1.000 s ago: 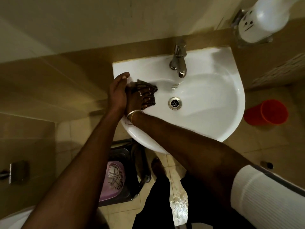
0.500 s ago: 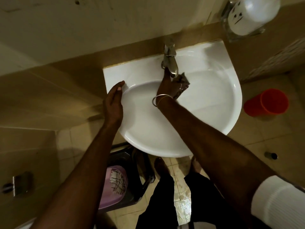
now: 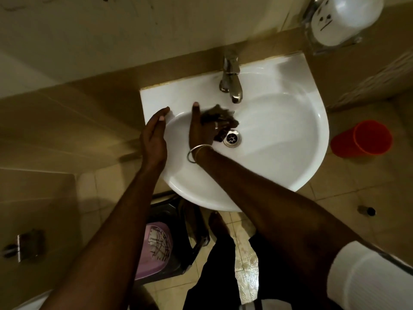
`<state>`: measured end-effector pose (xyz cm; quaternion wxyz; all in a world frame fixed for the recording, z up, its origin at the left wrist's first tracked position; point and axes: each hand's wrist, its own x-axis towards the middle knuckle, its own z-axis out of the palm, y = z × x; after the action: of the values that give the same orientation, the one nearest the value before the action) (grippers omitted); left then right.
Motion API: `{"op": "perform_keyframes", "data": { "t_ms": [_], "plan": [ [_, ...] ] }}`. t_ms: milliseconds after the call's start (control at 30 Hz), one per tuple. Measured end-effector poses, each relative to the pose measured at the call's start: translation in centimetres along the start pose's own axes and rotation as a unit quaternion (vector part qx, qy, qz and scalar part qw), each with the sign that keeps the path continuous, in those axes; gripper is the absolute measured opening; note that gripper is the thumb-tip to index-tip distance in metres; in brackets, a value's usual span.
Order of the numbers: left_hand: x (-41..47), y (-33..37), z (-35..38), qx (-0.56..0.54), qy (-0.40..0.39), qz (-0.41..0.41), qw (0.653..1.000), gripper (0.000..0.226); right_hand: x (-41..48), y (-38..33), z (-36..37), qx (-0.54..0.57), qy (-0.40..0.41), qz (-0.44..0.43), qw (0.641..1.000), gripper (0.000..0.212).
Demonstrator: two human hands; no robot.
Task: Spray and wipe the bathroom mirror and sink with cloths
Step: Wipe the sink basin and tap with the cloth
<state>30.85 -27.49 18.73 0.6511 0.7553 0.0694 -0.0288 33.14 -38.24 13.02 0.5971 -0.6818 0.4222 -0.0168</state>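
A white sink (image 3: 312, 153) is fixed to the wall below me, with a chrome tap (image 3: 230, 79) at its back and a metal drain (image 3: 232, 138) in the basin. My right hand (image 3: 201, 130) grips a dark bunched cloth (image 3: 220, 113) against the basin's back left wall, just left of the drain, thumb pointing up. A bangle sits on that wrist. My left hand (image 3: 154, 135) rests on the sink's left rim with its fingers straight. The mirror is not in view.
A red cup (image 3: 362, 139) lies on the floor right of the sink. A white dispenser (image 3: 342, 19) hangs on the wall at top right. Under the sink stands a dark stool holding a purple basin (image 3: 154, 253). A small dark bottle (image 3: 366, 210) lies on the tiles.
My right hand swept the cloth from the basin's left side up under the tap, then back down left beside the drain. My left hand stayed on the rim.
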Motion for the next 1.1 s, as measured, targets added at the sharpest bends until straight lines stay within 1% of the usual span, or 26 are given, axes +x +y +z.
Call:
{"op": "perform_keyframes", "data": {
  "t_ms": [33, 67, 133, 167, 233, 267, 333, 433, 500, 600, 733, 800, 833, 967, 1033, 1100],
  "plan": [
    [0.0, 0.1, 0.0, 0.010, 0.002, -0.009, 1.000, 0.035, -0.5, 0.2, 0.8, -0.015, -0.036, -0.009, 0.999, 0.105],
    [0.1, 0.3, -0.1, 0.014, 0.000, -0.009, 1.000, 0.035, -0.9, 0.8, 1.9, -0.045, -0.079, 0.005, 0.996, 0.110],
    [0.2, 0.3, 0.0, 0.014, 0.001, -0.012, 1.000, 0.035, -2.9, 1.4, 2.7, -0.125, -0.169, 0.021, 0.977, 0.122],
    [0.2, 0.3, 0.0, 0.006, 0.003, -0.020, 1.000, 0.035, -4.1, 1.6, 2.3, -0.171, -0.215, 0.005, 0.962, 0.117],
    [0.4, 0.2, 0.0, -0.010, 0.007, -0.028, 1.000, 0.034, -5.7, 2.9, 0.4, -0.288, -0.276, -0.081, 0.913, 0.093],
    [0.5, 0.2, -0.1, -0.010, 0.008, -0.029, 0.999, 0.034, -6.4, 3.8, -0.7, -0.327, -0.305, -0.127, 0.885, 0.084],
    [0.4, 0.3, 0.0, -0.012, 0.005, -0.040, 0.999, 0.034, -7.4, 5.5, -3.1, -0.385, -0.356, -0.192, 0.829, 0.078],
    [0.0, 0.5, 0.3, -0.002, 0.005, -0.033, 0.999, 0.033, -7.0, 6.7, -7.3, -0.438, -0.421, -0.207, 0.767, 0.073],
    [-0.3, 0.5, 0.6, -0.002, 0.008, -0.025, 1.000, 0.032, -6.1, 7.2, -10.6, -0.485, -0.440, -0.202, 0.728, 0.071],
    [-0.3, 0.4, 1.0, -0.001, 0.008, -0.011, 1.000, 0.032, -3.6, 7.9, -15.2, -0.564, -0.414, -0.203, 0.685, 0.072],
    [-0.3, 0.1, 1.0, 0.007, 0.005, -0.002, 1.000, 0.032, 0.4, 8.2, -19.3, -0.637, -0.348, -0.206, 0.656, 0.073],
    [-0.3, 0.1, 0.9, 0.009, 0.004, 0.002, 1.000, 0.032, 2.7, 8.3, -21.1, -0.665, -0.294, -0.226, 0.648, 0.074],
    [-0.3, 0.1, 0.8, 0.011, 0.004, 0.003, 1.000, 0.032, 3.9, 8.1, -21.9, -0.673, -0.263, -0.237, 0.649, 0.075],
    [-0.5, 0.1, 0.7, 0.024, 0.005, 0.005, 1.000, 0.032, 6.6, 7.3, -22.9, -0.650, -0.146, -0.272, 0.694, 0.081],
    [-0.5, 0.0, 0.6, 0.021, 0.005, 0.006, 1.000, 0.032, 6.8, 7.5, -21.4, -0.645, -0.124, -0.259, 0.708, 0.085],
    [-0.4, -0.1, 0.7, 0.015, 0.004, 0.004, 1.000, 0.032, 6.4, 7.9, -19.0, -0.629, -0.119, -0.225, 0.734, 0.089]
  ]
}}
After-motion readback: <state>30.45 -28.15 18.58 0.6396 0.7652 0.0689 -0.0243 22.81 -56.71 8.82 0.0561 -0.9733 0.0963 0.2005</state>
